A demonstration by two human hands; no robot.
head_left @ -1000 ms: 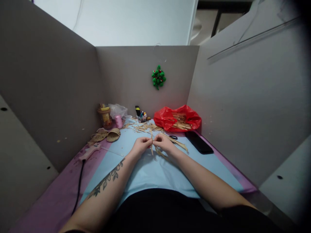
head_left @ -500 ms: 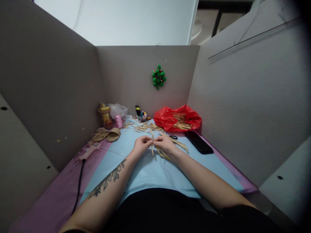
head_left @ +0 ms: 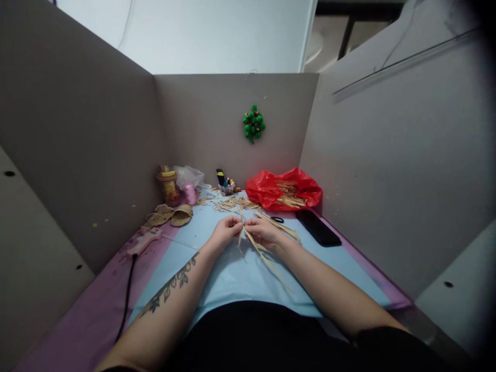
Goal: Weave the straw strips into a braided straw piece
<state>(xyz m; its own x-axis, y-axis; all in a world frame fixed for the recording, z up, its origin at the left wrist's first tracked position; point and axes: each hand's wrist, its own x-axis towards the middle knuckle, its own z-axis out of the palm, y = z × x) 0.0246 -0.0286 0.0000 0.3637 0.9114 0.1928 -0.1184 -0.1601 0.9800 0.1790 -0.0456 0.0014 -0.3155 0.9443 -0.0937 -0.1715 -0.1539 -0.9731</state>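
Both hands meet over the middle of the blue sheet [head_left: 240, 284], fingertips nearly touching. My left hand [head_left: 228, 229] is closed in a pinch on pale straw strips [head_left: 261, 249]. Close beside it, my right hand [head_left: 261, 231] pinches the same strips. One long strip slants from the fingertips toward the lower right, its far end blurred, and shorter pieces stick up and hang down between the hands. More straw strips [head_left: 284, 229] lie just behind my right hand, next to the black handle of scissors [head_left: 277, 219].
A red plastic bag [head_left: 263, 189] of straw and a black phone [head_left: 318, 227] lie at the right. Straw scraps [head_left: 232, 203] lie behind the hands. At the left are a pink glue gun [head_left: 144, 243], woven pieces [head_left: 181, 215], pink thread [head_left: 189, 194] and a jar [head_left: 169, 187].
A long straw strip now extends past my right hand toward the lower right. The hanging piece between the hands has shifted slightly left. Both hands remain in nearly the same place.
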